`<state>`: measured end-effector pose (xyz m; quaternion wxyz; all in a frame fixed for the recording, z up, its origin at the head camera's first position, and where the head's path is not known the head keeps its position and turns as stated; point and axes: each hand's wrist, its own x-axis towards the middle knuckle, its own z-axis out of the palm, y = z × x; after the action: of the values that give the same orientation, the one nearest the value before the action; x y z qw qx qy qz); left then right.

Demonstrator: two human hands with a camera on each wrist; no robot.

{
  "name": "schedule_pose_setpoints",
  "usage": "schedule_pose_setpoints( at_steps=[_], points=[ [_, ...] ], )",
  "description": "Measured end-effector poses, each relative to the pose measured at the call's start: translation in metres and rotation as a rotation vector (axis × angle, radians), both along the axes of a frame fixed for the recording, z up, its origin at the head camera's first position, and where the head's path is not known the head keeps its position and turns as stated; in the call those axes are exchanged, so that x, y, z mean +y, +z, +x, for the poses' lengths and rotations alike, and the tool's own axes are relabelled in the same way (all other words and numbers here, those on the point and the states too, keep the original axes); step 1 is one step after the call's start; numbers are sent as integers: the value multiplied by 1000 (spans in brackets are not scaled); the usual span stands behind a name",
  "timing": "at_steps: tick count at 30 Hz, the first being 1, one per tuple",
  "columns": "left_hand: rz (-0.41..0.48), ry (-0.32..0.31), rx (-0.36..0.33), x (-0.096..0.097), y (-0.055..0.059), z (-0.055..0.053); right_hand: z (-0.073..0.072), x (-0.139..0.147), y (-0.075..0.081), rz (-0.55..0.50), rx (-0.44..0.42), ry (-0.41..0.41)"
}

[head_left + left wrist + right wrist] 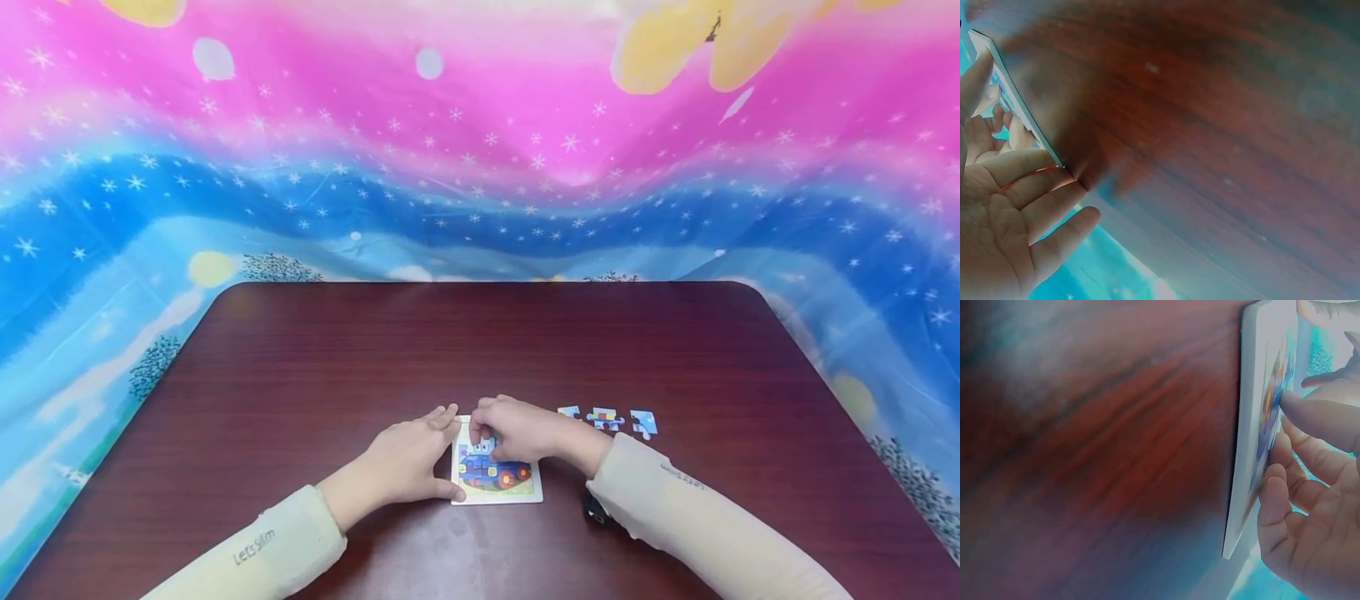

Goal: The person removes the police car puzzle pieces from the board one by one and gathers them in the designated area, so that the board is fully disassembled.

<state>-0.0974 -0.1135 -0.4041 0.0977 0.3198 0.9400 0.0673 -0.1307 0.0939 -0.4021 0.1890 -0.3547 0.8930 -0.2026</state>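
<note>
A square jigsaw board (536, 492) with a pale frame and a blue train picture lies on the table. My left hand (412, 457) rests along its left side, thumb on the lower left corner and fingers fairly straight; in the left wrist view those fingers (1054, 203) touch the board's edge. Over the upper part of the picture, my right hand (517, 427) has its fingers bent and pinches a puzzle piece (482, 447) with the train's eyes, against the board. The right wrist view shows the thumb and fingertips touching the picture; the piece's edges are mostly hidden.
Right of the board lie loose puzzle pieces: a partly covered one (570, 412), a colourful one (603, 417) and a light blue one (642, 422). A small black object (595, 510) sits partly under the right sleeve. A patterned cloth (480, 167) hangs behind the dark table (337, 358).
</note>
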Motion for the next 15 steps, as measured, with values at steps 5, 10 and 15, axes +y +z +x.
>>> schedule_pose_setpoints(
  at_steps=[5, 10, 15],
  points=[
    [10, 17, -11, 0, -1, -1, 1, -1, 1, -17, -9, -19],
    [8, 17, -7, -1, -3, -2, 0, 0, 1, -40, -28, -19],
    [10, 18, -16, -3, -4, -3, -3, 3, -1, -123, -115, -28]
  ],
)
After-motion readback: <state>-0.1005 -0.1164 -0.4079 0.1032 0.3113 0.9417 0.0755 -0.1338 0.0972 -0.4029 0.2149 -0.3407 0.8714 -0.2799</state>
